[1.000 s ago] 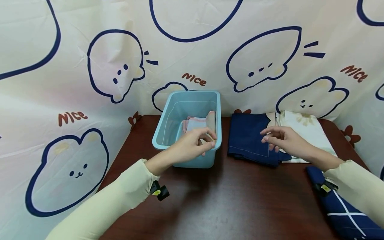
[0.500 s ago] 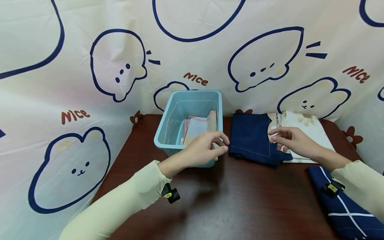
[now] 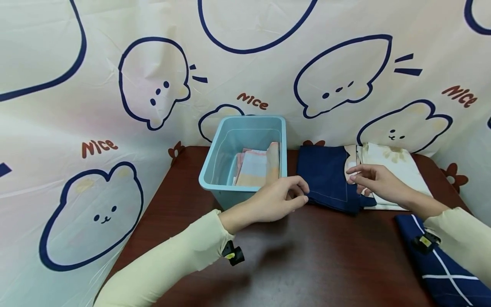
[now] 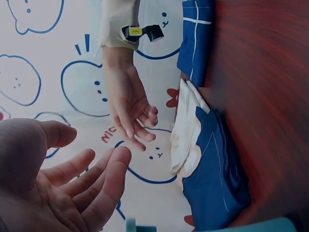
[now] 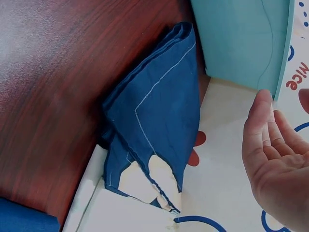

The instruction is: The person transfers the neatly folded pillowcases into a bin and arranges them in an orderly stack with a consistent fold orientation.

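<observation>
My left hand (image 3: pixel 272 200) hovers in front of the light blue plastic bin (image 3: pixel 206 170), overlapping its near right corner in the head view. Its fingers are loosely bent and hold nothing. Inside the bin lie folded cloths (image 3: pixel 251 170) in pink, pale blue and peach. My right hand (image 3: pixel 383 184), also holding nothing, is over the folded navy cloth (image 3: pixel 322 175) and the white cloth (image 3: pixel 402 170) beside it. In the right wrist view the navy cloth (image 5: pixel 159 101) shows a pale stitched line and cream patches at one end.
Another folded navy cloth (image 3: pixel 441 260) with white crossing lines lies at the table's right front, partly under the right sleeve. The dark red-brown table (image 3: pixel 307 264) meets a cartoon-printed backdrop (image 3: pixel 238 72) at the back and sides.
My left hand has moved right and slightly toward me, from over the bin's rim to past its near right corner. My right hand has barely shifted; the cloths stay put.
</observation>
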Motion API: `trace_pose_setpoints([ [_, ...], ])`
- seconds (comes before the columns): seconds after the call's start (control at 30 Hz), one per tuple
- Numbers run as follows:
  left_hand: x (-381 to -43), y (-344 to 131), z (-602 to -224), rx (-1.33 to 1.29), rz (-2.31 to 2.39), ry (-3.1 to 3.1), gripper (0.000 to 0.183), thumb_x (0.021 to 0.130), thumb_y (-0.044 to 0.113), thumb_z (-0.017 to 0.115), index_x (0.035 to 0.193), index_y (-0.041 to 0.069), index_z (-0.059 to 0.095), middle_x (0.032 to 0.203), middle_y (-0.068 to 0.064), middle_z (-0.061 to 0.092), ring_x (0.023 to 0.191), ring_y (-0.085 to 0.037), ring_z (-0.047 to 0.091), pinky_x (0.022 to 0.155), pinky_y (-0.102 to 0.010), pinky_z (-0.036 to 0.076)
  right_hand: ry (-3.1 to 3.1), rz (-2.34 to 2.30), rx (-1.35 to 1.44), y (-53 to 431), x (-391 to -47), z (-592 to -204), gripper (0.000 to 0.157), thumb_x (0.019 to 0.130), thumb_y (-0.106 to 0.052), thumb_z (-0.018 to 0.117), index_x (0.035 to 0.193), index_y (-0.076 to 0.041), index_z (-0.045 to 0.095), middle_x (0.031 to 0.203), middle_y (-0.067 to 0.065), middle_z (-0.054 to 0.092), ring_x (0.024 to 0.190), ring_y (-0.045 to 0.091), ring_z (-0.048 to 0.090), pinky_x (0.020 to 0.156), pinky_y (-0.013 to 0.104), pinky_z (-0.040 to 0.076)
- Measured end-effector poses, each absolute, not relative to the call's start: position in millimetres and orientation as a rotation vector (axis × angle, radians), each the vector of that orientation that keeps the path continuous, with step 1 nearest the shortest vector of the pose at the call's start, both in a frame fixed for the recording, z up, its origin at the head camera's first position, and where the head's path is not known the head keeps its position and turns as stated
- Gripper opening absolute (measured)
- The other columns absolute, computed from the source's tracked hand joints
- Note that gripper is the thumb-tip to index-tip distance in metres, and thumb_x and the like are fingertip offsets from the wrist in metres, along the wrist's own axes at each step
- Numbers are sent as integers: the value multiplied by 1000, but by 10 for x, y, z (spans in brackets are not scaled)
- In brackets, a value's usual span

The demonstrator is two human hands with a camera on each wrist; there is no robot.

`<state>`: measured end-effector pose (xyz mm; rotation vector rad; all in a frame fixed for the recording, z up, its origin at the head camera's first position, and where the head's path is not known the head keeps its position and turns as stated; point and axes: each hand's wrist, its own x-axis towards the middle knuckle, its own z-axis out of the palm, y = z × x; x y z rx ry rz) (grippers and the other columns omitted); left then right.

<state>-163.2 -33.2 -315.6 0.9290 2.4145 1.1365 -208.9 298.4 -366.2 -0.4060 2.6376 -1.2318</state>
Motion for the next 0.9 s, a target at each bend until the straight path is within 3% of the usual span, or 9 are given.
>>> trace_pose_setpoints([
  [0.23,-1600,-236,-3236,930,1051,2445,24,103,26,58,125,18,63,112,3,73,86,-2,65,78,-17,52,2622,-1242,-390,3027,-2106,-3725,42,106,-25,53,136,5,53,107,12,73,76,15,67,65,30,59],
  [0.53,-1581,-101,-3364,929,1017,2440,27,103,27,59,128,17,62,114,2,74,83,2,65,73,-14,51,2647,-1189,-353,3121,-2147,-3837,45,107,-27,51,137,6,52,119,28,68,80,7,66,67,29,58],
  [0.9,-1584,36,-3544,841,959,2500,25,101,27,62,124,19,63,107,7,70,81,2,59,71,-15,48,2662,-1148,-335,3196,-2180,-3960,47,107,-27,51,138,9,51,122,31,67,81,4,66,66,29,57],
])
